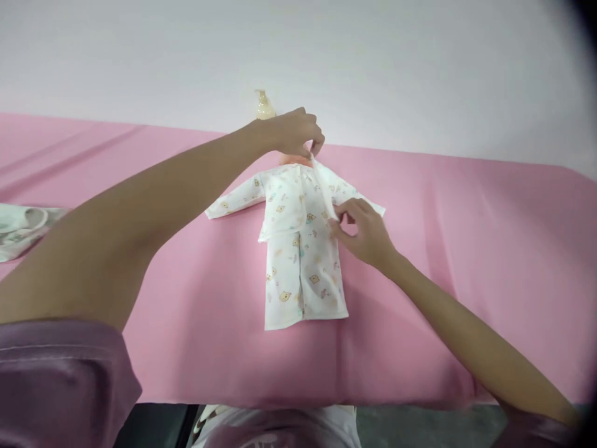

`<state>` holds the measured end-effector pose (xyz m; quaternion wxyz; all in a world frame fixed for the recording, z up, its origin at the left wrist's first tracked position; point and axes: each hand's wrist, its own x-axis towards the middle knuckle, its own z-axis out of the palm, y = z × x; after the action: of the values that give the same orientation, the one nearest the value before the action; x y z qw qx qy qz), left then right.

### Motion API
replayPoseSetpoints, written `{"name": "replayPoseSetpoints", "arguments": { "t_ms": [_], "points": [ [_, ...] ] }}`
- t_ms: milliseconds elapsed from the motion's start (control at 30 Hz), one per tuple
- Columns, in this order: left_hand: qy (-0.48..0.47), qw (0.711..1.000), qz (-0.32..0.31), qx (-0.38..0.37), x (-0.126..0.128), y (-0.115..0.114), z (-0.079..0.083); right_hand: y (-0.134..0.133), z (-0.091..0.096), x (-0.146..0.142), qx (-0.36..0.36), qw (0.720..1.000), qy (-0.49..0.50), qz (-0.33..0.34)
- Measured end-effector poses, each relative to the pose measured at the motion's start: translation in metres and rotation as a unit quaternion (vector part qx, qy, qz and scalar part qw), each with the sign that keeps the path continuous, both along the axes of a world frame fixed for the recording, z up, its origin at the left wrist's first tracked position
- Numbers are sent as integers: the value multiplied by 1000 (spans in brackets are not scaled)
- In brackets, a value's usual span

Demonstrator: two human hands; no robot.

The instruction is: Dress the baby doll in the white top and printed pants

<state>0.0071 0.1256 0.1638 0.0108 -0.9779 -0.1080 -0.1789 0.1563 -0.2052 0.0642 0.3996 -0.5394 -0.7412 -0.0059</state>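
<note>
A small white printed baby jacket [283, 199] lies front up with its sleeves spread. Below its hem are matching white baby trousers [321, 274], legs side by side. At the neckline my left hand [298, 132] pinches the upper end of one front panel. Lower down, my right hand [361, 230] has thumb and fingers closed on the same panel's edge, so the cloth is stretched between both hands and turned up. An orange-pink patch [295, 160] shows at the collar under my left hand; what it belongs to is mostly hidden.
The clothes lie on a pink-covered table [224, 348] against a white wall [373, 74]. Behind my left forearm stands a cream pump bottle [264, 107], its lower part hidden. A folded pale printed cloth [23, 227] is at the left edge.
</note>
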Motion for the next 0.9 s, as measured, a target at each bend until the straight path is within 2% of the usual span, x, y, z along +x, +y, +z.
{"name": "replayPoseSetpoints", "arguments": {
  "t_ms": [100,200,300,367,433,533,667,900],
  "points": [
    [20,998,-8,50,-32,-7,-13,15,7,-26,-37,991,-95,87],
    [-35,997,29,69,-61,-46,-30,22,12,-35,-92,986,-78,114],
    [-130,987,86,-29,-85,-102,-46,27,21,-34,-168,983,30,74],
    [-130,976,115,-134,-95,-134,-53,35,29,-33,-204,976,72,21],
    [-114,958,139,-223,-100,-154,-58,47,35,-34,-234,970,69,-19],
    [-114,925,169,-321,-100,-162,-60,65,38,-33,-268,961,52,-51],
    [-127,887,167,-412,-99,-157,-60,75,35,-26,-265,962,57,-35],
    [-149,898,165,-380,-92,-157,-66,71,34,-19,-260,957,128,-26]
  ]
}}
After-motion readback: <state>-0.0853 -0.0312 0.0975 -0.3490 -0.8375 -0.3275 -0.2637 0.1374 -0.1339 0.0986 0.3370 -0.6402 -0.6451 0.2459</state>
